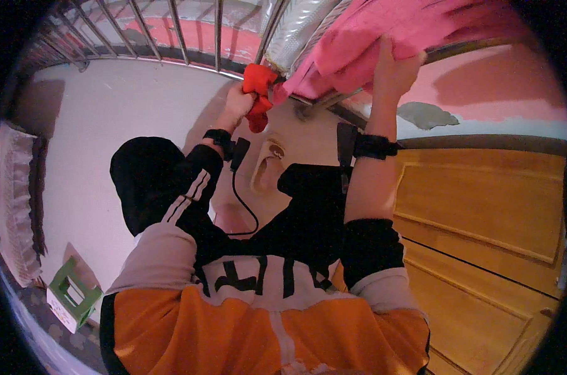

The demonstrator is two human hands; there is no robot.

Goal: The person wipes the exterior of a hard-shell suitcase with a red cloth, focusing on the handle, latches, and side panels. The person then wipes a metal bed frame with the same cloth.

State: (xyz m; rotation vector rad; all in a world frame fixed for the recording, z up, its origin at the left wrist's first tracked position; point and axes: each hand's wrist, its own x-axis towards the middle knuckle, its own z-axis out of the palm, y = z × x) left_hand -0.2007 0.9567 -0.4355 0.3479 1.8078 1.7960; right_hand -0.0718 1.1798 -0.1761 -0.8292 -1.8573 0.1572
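My left hand (237,104) is closed around a bunched bright red cloth (258,78), whose lower end hangs past my fingers. Up and to the right, my right hand (396,74) grips a large pink cloth (352,47) near its lower edge, with the thumb lying along the fabric and the other fingers partly hidden. The pink cloth drapes over a dark frame edge, and its hanging tip comes close to the red cloth without a clear gap showing between them.
Metal bars (178,31) run along the far left side. Clear plastic wrapping (296,31) lies beside the pink cloth. Wooden panels (477,206) stand at the right. A green and white box (74,294) and a frilled fabric piece (17,200) are at the left. A black cable (238,199) dangles from my left wrist.
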